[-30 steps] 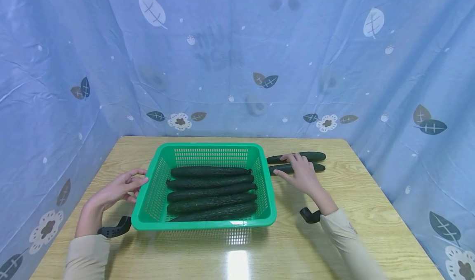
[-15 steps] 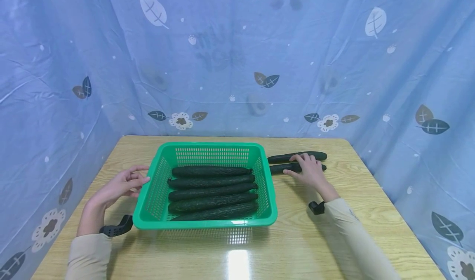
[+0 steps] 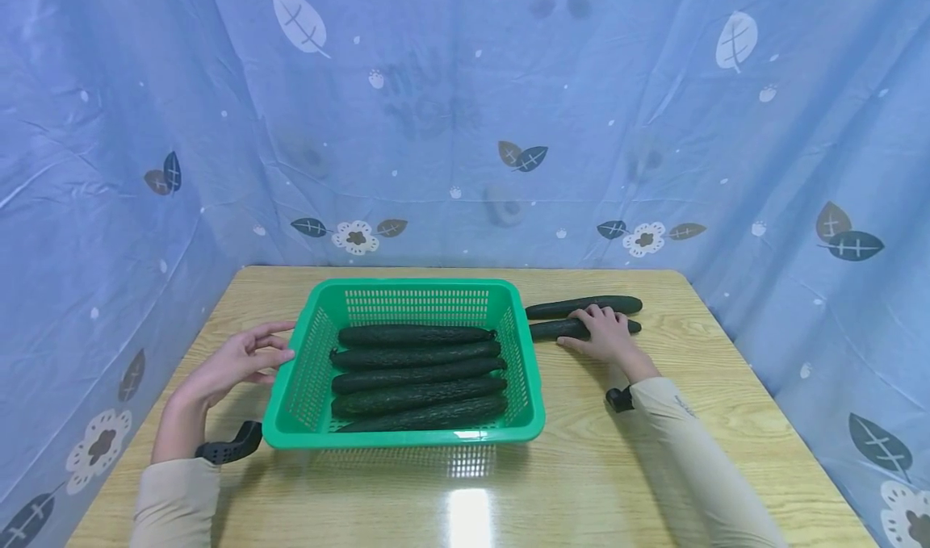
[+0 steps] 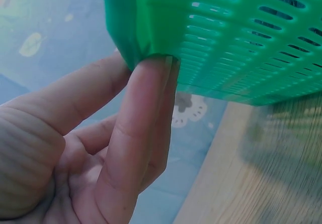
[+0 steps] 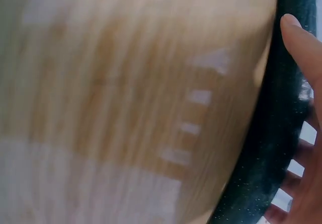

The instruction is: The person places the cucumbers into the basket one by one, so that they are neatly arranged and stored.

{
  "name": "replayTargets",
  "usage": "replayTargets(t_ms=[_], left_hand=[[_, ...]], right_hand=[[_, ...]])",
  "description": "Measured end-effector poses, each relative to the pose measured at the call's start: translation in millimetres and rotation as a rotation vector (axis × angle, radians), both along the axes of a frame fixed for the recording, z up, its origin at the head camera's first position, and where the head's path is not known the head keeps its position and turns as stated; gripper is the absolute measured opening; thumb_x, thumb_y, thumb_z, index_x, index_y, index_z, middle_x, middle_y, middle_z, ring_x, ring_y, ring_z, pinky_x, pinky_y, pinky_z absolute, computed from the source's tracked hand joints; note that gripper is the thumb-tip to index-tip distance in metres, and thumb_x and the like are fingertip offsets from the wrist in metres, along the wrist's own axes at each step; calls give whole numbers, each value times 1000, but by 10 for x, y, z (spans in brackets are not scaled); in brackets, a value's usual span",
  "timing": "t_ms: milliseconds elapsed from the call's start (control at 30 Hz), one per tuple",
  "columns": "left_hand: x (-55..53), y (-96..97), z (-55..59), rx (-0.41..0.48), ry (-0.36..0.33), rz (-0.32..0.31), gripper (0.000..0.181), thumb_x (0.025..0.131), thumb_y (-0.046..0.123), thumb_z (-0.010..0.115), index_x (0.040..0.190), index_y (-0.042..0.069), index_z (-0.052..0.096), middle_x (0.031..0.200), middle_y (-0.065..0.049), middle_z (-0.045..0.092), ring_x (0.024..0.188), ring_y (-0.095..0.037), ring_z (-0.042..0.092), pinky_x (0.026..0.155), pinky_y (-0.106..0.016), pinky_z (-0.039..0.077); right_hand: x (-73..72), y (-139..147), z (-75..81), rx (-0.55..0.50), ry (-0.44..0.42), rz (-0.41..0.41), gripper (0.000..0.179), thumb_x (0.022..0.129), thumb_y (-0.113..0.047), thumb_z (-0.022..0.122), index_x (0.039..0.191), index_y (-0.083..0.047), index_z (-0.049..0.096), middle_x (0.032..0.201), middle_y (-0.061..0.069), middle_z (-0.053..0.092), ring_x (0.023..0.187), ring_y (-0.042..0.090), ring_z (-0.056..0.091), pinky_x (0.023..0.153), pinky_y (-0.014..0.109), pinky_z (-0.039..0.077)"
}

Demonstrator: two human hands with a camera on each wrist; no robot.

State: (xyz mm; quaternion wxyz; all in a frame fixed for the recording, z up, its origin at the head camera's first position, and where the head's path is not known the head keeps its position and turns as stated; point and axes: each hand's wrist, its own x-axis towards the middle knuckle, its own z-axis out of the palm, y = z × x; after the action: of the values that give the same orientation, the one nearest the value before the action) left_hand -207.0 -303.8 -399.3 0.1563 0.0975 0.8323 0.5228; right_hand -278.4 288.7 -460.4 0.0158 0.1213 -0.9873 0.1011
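A green plastic basket (image 3: 403,440) stands on the table with several dark green cucumbers (image 3: 421,382) lying side by side in it. My left hand (image 3: 236,362) pinches its left rim (image 4: 151,27) between thumb and fingers. To the right of the basket lie two more cucumbers, one behind the other. My right hand (image 3: 609,338) grips the nearer cucumber (image 3: 550,329) from above. In the right wrist view my thumb lies along one side of this cucumber (image 5: 269,108), and my fingertips show on its other side. The farther cucumber (image 3: 581,306) lies just behind my knuckles.
The wooden table (image 3: 596,483) carries everything and ends at a blue patterned curtain (image 3: 450,128) that rises at the back and sides. Black wrist mounts (image 3: 232,445) sit at both wrists. The basket's right wall is close to the left ends of the two loose cucumbers.
My right hand has moved right along the nearer cucumber and come down onto it, its fingers now closed around it. My left hand stays at the basket's rim.
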Motion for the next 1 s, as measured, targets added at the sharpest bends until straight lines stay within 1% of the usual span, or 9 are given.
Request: replayTargets(t_ms=[233,333,500,633,733,900,1000], left_hand=[[-1,0,-10,0,-3,-14,66,91,26,60,144,6,27,117,-19,48,81,-19,62,71,-37,54],[-6,4,-10,10,-14,-15,67,91,26,61,145,7,26,119,-20,46,82,-19,62,71,-37,54],[-15,14,-15,17,-24,-18,68,91,27,61,145,8,25,119,-22,46,84,-20,63,71,-38,55],[-21,7,-16,15,-21,-22,68,91,27,60,145,7,25,118,-21,47,84,-19,62,70,-38,55],[-21,3,-15,16,-15,-23,67,91,26,60,145,7,25,117,-20,48,85,-18,62,70,-39,55],[-12,-3,-18,30,-11,-25,67,92,25,60,145,6,24,116,-20,49,88,-18,62,70,-40,55],[-7,-12,-19,32,-11,-24,67,92,25,59,145,6,24,116,-20,49,87,-17,62,70,-40,55]], right_hand=[[-37,33,-93,-6,-20,60,63,87,-55,55,127,-6,50,113,23,45,112,44,39,101,63,17],[-52,63,-117,-4,-25,87,65,87,-56,52,127,-5,48,112,23,44,109,42,38,99,62,20],[-44,101,-115,17,-41,81,67,87,-60,50,129,-8,48,114,22,45,105,39,39,93,60,27],[-14,114,-58,18,-34,53,65,87,-59,51,128,-9,49,114,21,46,106,40,40,91,60,28],[-9,133,4,11,-33,30,66,87,-60,50,129,-9,48,115,23,45,108,42,39,90,60,27],[-6,161,168,-1,-35,-10,68,88,-61,46,132,-8,46,123,27,43,115,47,36,91,64,25],[-10,162,279,-12,-28,-25,68,89,-61,46,132,-8,47,126,29,43,118,50,34,92,66,23]])
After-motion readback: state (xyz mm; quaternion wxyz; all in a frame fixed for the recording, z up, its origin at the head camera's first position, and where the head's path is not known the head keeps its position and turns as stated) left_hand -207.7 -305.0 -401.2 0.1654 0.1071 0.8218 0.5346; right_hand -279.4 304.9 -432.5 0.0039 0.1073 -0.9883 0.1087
